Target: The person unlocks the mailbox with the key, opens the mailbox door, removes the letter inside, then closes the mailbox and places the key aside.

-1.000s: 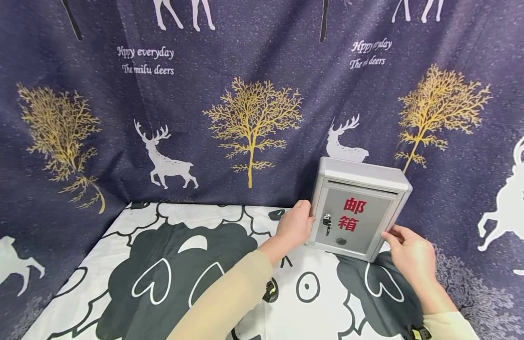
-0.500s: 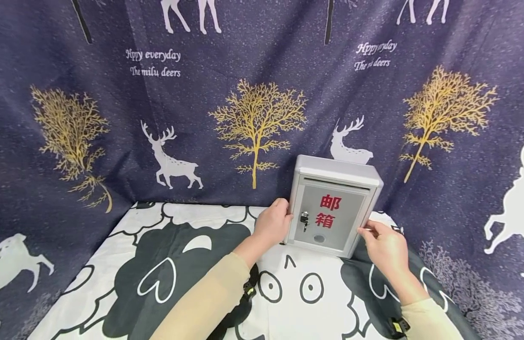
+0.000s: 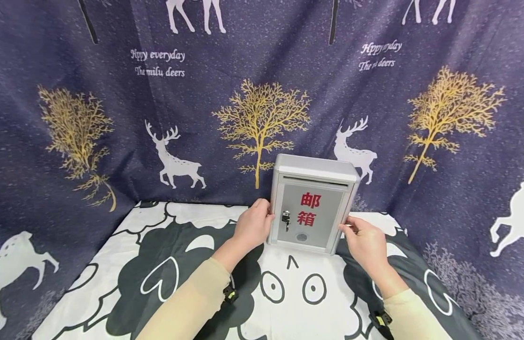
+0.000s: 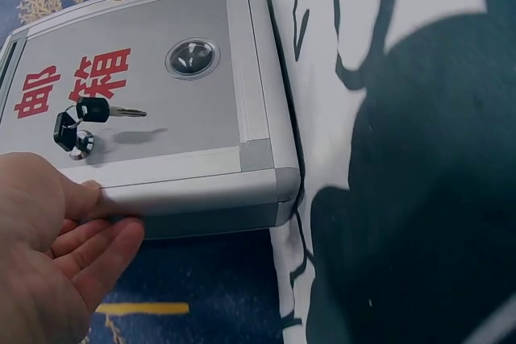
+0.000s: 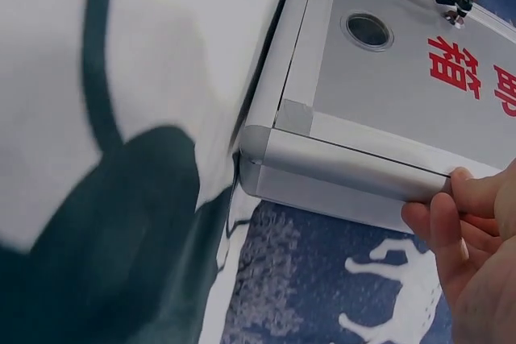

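A silver mailbox stands upright just right of centre in the head view, keys in its lock. The left hand grips its left edge; the right hand pinches its right, over a sheep-print cloth.

head view: bright, even; edges stretched | wrist views: dimmer, cloth soft | key shadows door
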Tool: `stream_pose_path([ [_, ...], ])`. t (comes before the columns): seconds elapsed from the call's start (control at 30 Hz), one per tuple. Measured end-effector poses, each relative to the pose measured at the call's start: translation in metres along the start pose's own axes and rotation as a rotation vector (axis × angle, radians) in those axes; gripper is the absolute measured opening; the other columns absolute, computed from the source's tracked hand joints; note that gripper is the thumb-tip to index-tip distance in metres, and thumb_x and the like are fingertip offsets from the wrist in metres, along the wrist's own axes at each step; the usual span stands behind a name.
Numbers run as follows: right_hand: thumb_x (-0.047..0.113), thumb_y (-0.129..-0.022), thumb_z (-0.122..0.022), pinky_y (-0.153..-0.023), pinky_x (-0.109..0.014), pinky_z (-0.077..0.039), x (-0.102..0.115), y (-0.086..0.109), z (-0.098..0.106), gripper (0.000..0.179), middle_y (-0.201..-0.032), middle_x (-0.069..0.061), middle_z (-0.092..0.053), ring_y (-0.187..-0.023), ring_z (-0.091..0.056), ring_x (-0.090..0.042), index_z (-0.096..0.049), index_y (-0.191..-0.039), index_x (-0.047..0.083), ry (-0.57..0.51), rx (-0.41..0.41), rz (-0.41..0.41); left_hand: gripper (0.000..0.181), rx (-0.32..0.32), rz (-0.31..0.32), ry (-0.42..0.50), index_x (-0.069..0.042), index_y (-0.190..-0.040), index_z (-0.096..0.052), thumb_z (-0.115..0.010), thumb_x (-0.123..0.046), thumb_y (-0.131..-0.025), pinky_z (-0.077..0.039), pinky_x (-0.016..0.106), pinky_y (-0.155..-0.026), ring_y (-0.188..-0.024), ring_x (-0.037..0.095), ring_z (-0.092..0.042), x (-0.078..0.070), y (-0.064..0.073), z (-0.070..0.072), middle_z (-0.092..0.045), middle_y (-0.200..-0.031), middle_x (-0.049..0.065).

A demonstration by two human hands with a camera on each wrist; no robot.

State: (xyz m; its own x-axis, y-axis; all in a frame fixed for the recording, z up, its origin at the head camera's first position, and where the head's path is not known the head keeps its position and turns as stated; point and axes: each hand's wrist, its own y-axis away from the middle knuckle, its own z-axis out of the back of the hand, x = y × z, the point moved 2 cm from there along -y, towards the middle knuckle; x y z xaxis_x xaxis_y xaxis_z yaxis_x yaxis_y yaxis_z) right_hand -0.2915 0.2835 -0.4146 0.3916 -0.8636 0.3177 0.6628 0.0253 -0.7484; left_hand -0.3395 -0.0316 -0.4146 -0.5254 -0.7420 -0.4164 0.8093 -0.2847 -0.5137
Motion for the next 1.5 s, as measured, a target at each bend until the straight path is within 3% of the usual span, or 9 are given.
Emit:
stream_pose_path([
  [0.23,0.009,-0.093,-0.089,-0.065,-0.057,-0.058,0.015,-0.004,-0.015,0.015,-0.086,-0.01,-0.082,-0.077,-0.079,-0.033,-0.084,-0.106,0.003,-0.021,0.031,-0.024,0.012,-0.049,-0.002,-0.02,-0.009,-0.109,-0.062,-0.072,-0.016,-0.11,-0.052,0.035,-0.063,-0.071,0.016,-0.058,0.013,0.011,0.015,-0.062,-0.102,0.003],
  [0.53,0.007,-0.091,-0.091,-0.062,-0.052,-0.059,0.033,-0.006,-0.029,0.015,-0.086,-0.01,-0.082,-0.074,-0.079,-0.029,-0.083,-0.104,0.003,-0.06,0.023,0.031,0.011,-0.092,0.019,-0.016,-0.008,-0.109,-0.063,-0.073,-0.013,-0.109,-0.05,0.038,-0.061,-0.07,0.017,-0.056,0.027,0.026,0.034,-0.06,-0.097,0.002],
  [0.77,0.009,-0.091,-0.092,-0.064,-0.053,-0.062,0.045,-0.008,-0.042,0.019,-0.09,-0.012,-0.083,-0.078,-0.081,-0.03,-0.084,-0.107,0.002,-0.091,0.031,0.034,0.012,-0.157,-0.001,-0.051,-0.007,-0.108,-0.063,-0.075,-0.01,-0.106,-0.052,0.041,-0.061,-0.07,0.021,-0.059,0.041,0.033,0.042,-0.061,-0.097,0.005],
  [1.1,0.012,-0.092,-0.092,-0.067,-0.053,-0.062,0.051,-0.013,-0.063,0.024,-0.092,-0.014,-0.083,-0.08,-0.08,-0.031,-0.082,-0.11,0.0,-0.103,0.065,0.019,0.014,-0.179,0.02,-0.065,-0.007,-0.109,-0.062,-0.076,-0.01,-0.106,-0.053,0.043,-0.062,-0.071,0.023,-0.059,0.059,0.039,0.046,-0.061,-0.098,0.005],
  [1.5,0.014,-0.094,-0.091,-0.07,-0.055,-0.062,0.055,-0.01,-0.067,0.022,-0.095,-0.013,-0.084,-0.082,-0.081,-0.031,-0.083,-0.111,0.002,-0.11,0.07,-0.026,0.013,-0.18,0.052,-0.054,-0.007,-0.114,-0.064,-0.075,-0.011,-0.108,-0.056,0.045,-0.067,-0.077,0.024,-0.064,0.066,0.04,0.042,-0.065,-0.105,0.006],
])
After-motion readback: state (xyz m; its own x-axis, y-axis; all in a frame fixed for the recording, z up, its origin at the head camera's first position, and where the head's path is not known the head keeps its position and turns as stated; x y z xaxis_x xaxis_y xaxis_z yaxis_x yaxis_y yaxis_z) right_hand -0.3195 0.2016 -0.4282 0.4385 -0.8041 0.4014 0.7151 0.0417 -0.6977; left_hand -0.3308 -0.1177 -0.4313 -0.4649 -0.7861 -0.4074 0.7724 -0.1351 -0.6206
